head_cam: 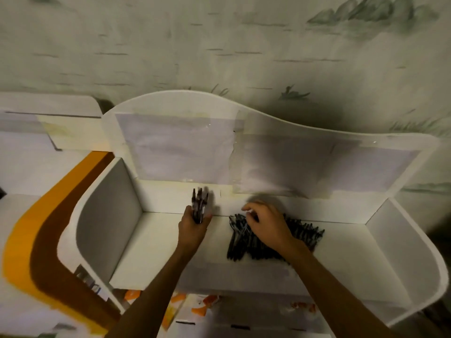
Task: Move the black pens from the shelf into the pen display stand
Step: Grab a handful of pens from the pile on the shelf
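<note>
On the white shelf [156,242], between a curved left side panel [107,215] and a matching right side panel [405,250], a heap of black pens [275,240] lies on the floor of the compartment, right of centre and near the back wall. Pale paper sheets [185,147] are taped across the back panel [366,145] above. Patterned wallpaper [219,45] rises behind the unit; an orange-and-brown band [36,240] runs down the surface to the left. Orange-printed packets [202,306] sit below the front edge.

Heap orientation — pens lie roughly flat, long axes running mostly front to back, some fanned and crossing.

Left hand [194,228]: fingers curled round a bundle of pens [200,203], held upright, ends pointing toward the back wall. Bundle is motion-blurred.

Right hand [266,225]: resting over the heap and covering part of it, fingers bent down among the pens at its left end — whether they pinch one cannot be told.
</note>
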The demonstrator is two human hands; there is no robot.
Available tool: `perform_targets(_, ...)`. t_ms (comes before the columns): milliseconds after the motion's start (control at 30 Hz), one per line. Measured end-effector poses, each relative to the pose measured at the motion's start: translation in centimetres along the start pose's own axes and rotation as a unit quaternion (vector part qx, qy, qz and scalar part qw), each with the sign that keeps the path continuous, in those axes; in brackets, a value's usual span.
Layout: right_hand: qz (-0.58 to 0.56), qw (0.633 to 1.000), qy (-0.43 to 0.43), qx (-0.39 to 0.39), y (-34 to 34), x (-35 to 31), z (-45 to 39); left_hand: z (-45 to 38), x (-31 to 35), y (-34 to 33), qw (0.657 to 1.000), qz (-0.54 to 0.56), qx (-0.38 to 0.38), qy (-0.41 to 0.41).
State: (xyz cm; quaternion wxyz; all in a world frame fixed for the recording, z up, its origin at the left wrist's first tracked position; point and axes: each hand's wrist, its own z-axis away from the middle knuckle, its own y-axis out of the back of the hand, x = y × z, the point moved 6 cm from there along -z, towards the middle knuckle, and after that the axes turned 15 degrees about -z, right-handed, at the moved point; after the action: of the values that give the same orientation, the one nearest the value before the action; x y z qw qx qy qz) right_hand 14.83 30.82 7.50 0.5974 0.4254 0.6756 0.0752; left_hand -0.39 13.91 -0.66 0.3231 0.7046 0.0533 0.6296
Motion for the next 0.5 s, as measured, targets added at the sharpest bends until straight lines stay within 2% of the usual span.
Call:
perform_targets(67, -0.012, 1.000, -0.001, 0.007, -0.3, -0.7, -0.7, 0.1, 1.1, 1.5, 1.000, -0.010, 0.002, -0.007)
perform_targets(200, -0.024, 1.000, 0.013, -0.004, -1.6, -2.7, -2.1, 0.8, 2.7, 4.0, 0.998, 0.047, -0.046, 0.009)
perform_targets(500, -0.032, 0.996, 0.089, 0.003, -6.3, -11.4, -4.8, 4.1, 4.6, 14.6, 0.995, 0.065, -0.070, -0.043)
